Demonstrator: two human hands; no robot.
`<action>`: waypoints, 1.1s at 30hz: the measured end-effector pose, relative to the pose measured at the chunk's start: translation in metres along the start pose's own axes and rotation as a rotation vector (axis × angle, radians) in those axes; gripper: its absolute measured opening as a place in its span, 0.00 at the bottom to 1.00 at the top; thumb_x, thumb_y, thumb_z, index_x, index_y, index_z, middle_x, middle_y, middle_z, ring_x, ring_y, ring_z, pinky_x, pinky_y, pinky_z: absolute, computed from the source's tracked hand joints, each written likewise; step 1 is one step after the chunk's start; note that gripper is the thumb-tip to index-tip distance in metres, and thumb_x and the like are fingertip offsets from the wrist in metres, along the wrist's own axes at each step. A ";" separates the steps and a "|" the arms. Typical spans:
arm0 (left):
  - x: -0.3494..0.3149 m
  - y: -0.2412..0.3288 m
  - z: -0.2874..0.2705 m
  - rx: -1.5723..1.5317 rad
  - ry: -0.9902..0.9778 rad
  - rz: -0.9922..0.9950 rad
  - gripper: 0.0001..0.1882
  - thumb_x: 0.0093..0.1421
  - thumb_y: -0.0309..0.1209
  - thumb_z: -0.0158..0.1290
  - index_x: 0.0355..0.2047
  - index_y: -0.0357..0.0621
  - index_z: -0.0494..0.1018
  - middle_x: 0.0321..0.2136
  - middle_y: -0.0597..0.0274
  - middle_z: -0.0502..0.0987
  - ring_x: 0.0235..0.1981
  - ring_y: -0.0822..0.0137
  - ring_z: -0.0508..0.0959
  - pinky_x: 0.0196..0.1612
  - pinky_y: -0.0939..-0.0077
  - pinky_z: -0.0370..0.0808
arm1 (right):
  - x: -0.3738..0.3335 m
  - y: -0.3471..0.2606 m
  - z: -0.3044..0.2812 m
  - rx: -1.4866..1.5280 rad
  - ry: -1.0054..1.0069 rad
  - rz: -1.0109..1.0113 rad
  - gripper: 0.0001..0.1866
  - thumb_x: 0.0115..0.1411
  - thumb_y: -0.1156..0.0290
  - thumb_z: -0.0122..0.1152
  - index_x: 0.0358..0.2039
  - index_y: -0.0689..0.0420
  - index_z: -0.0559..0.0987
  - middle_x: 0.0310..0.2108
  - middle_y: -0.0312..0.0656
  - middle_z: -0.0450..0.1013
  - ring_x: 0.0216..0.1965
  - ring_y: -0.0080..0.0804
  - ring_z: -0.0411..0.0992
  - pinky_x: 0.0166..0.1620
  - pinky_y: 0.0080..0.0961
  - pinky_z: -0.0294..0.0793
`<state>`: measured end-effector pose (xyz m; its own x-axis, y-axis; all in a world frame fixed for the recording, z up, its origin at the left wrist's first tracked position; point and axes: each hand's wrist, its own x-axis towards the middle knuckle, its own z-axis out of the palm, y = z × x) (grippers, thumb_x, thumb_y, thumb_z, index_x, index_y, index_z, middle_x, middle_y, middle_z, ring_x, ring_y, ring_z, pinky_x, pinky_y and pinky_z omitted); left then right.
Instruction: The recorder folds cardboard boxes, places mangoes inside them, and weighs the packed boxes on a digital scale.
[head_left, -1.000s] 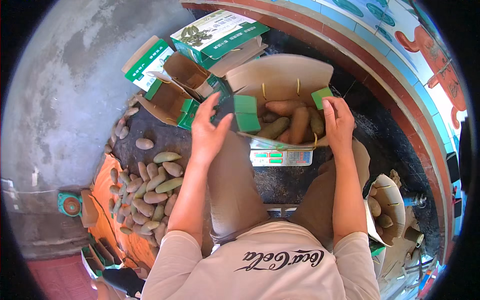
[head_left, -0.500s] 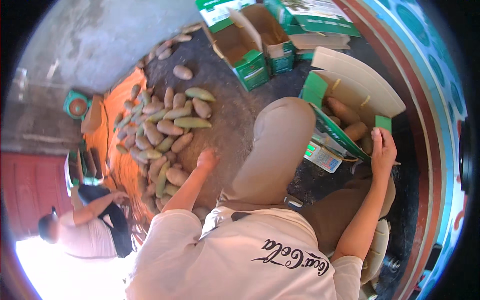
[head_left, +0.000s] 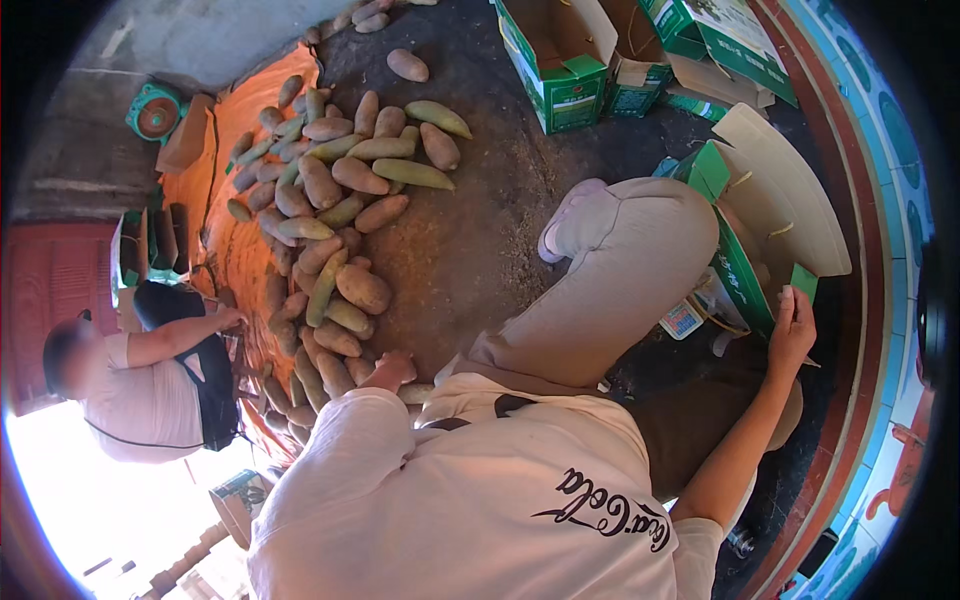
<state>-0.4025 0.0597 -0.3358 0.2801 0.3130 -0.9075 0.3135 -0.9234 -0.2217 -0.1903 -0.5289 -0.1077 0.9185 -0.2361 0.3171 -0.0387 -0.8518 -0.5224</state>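
A large pile of long brown and green tubers [head_left: 325, 190] lies on the floor to my left. Down at the pile's near edge is my left hand [head_left: 393, 370], next to a pale tuber [head_left: 415, 393]; its fingers are too small and partly hidden to read. My right hand [head_left: 792, 330] is closed on the small green flap of an open green carton [head_left: 742, 265] at the right. My raised knee covers part of that carton, and little of its inside shows.
Beside the carton lies a scale with a keypad [head_left: 682, 320]. Open green cartons [head_left: 575, 95] stand at the far side. An orange sheet [head_left: 225, 200] lies under the pile's left edge. Another person [head_left: 150, 385] sits at the left, near a green dial scale [head_left: 157, 112].
The view has shifted, so the pile and cartons sit higher. My left hand has drawn back toward my body along the pile. My right hand stays on the carton's flap.
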 end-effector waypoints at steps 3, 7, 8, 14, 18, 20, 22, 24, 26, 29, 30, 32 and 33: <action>0.025 0.000 0.032 0.000 0.000 0.054 0.39 0.46 0.46 0.57 0.59 0.60 0.58 0.55 0.53 0.65 0.55 0.51 0.66 0.55 0.59 0.66 | -0.002 -0.003 -0.001 -0.045 0.028 -0.010 0.14 0.62 0.63 0.51 0.35 0.62 0.76 0.28 0.45 0.74 0.30 0.31 0.73 0.36 0.25 0.70; 0.044 0.035 0.039 0.008 -0.093 0.221 0.41 0.45 0.45 0.59 0.60 0.61 0.57 0.58 0.59 0.62 0.56 0.52 0.65 0.59 0.58 0.61 | -0.012 0.005 -0.022 -0.089 0.093 -0.017 0.14 0.62 0.63 0.51 0.35 0.62 0.76 0.28 0.44 0.74 0.30 0.30 0.73 0.35 0.24 0.70; 0.096 -0.009 0.119 -0.030 -0.097 0.157 0.41 0.45 0.45 0.59 0.60 0.61 0.57 0.58 0.59 0.62 0.56 0.52 0.65 0.59 0.58 0.61 | 0.000 -0.003 -0.005 -0.010 0.059 -0.016 0.14 0.62 0.64 0.51 0.36 0.62 0.76 0.28 0.44 0.74 0.30 0.30 0.73 0.35 0.24 0.70; 0.174 -0.009 0.183 -0.128 -0.026 0.634 0.40 0.44 0.43 0.60 0.59 0.57 0.59 0.54 0.55 0.66 0.56 0.51 0.65 0.55 0.50 0.64 | -0.002 0.010 0.004 0.017 0.070 0.014 0.14 0.62 0.64 0.51 0.36 0.63 0.76 0.27 0.44 0.75 0.30 0.29 0.74 0.35 0.23 0.71; 0.139 0.026 0.142 -0.283 0.017 0.459 0.35 0.48 0.43 0.58 0.58 0.57 0.61 0.54 0.56 0.66 0.56 0.53 0.65 0.56 0.49 0.62 | -0.003 0.010 0.001 0.025 0.089 0.040 0.14 0.62 0.63 0.51 0.35 0.63 0.76 0.27 0.44 0.75 0.30 0.29 0.74 0.35 0.24 0.71; 0.114 0.033 0.118 -0.311 0.028 0.411 0.34 0.49 0.42 0.57 0.58 0.58 0.61 0.54 0.56 0.67 0.56 0.54 0.65 0.56 0.49 0.62 | -0.005 0.017 0.001 0.002 0.087 0.043 0.14 0.62 0.63 0.51 0.35 0.63 0.76 0.27 0.44 0.75 0.30 0.30 0.74 0.35 0.24 0.71; 0.097 0.049 0.104 -0.199 0.056 0.426 0.33 0.50 0.42 0.56 0.57 0.58 0.61 0.54 0.56 0.66 0.56 0.54 0.65 0.57 0.48 0.61 | 0.000 0.008 0.000 -0.023 0.085 0.012 0.15 0.62 0.63 0.51 0.35 0.63 0.76 0.27 0.44 0.75 0.30 0.30 0.74 0.35 0.24 0.71; 0.081 0.052 0.086 -0.065 0.080 0.420 0.31 0.52 0.41 0.54 0.57 0.58 0.62 0.55 0.57 0.66 0.56 0.55 0.65 0.57 0.48 0.60 | 0.000 0.007 0.005 -0.016 0.051 0.030 0.15 0.62 0.63 0.50 0.35 0.63 0.77 0.28 0.44 0.75 0.30 0.31 0.74 0.36 0.24 0.71; 0.063 0.061 0.063 0.075 0.104 0.418 0.29 0.53 0.40 0.52 0.57 0.58 0.62 0.55 0.57 0.66 0.56 0.56 0.65 0.57 0.48 0.59 | 0.000 0.006 0.006 -0.007 0.060 0.020 0.15 0.62 0.63 0.50 0.35 0.63 0.77 0.28 0.45 0.75 0.31 0.31 0.74 0.36 0.25 0.71; 0.040 0.100 0.015 0.283 0.137 0.427 0.27 0.55 0.39 0.50 0.57 0.58 0.62 0.55 0.58 0.66 0.56 0.57 0.65 0.58 0.47 0.58 | -0.003 0.011 0.004 0.003 0.069 0.022 0.15 0.62 0.63 0.50 0.35 0.63 0.77 0.28 0.45 0.75 0.31 0.31 0.74 0.35 0.24 0.71; 0.031 0.106 0.000 0.360 0.152 0.435 0.26 0.56 0.39 0.49 0.56 0.59 0.62 0.55 0.58 0.66 0.56 0.58 0.65 0.58 0.47 0.58 | -0.004 0.015 -0.001 0.006 0.075 0.042 0.14 0.62 0.63 0.50 0.35 0.63 0.76 0.28 0.45 0.75 0.30 0.31 0.74 0.35 0.24 0.71; 0.021 0.103 -0.011 0.433 0.168 0.436 0.25 0.57 0.39 0.48 0.56 0.59 0.63 0.55 0.58 0.66 0.56 0.58 0.65 0.58 0.47 0.57 | -0.005 0.013 -0.002 -0.009 0.078 0.037 0.14 0.62 0.64 0.50 0.35 0.63 0.76 0.28 0.44 0.74 0.30 0.31 0.74 0.35 0.25 0.71; 0.022 0.087 -0.011 0.447 0.221 0.495 0.23 0.58 0.37 0.45 0.56 0.58 0.63 0.54 0.59 0.66 0.56 0.58 0.65 0.59 0.46 0.55 | -0.004 0.011 -0.002 -0.020 0.076 0.030 0.14 0.62 0.64 0.50 0.35 0.63 0.76 0.28 0.44 0.74 0.30 0.31 0.74 0.35 0.25 0.71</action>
<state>-0.3594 -0.0120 -0.3711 0.4865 -0.1739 -0.8562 -0.2884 -0.9570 0.0305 -0.1954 -0.5383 -0.1135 0.8845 -0.2955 0.3610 -0.0740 -0.8529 -0.5168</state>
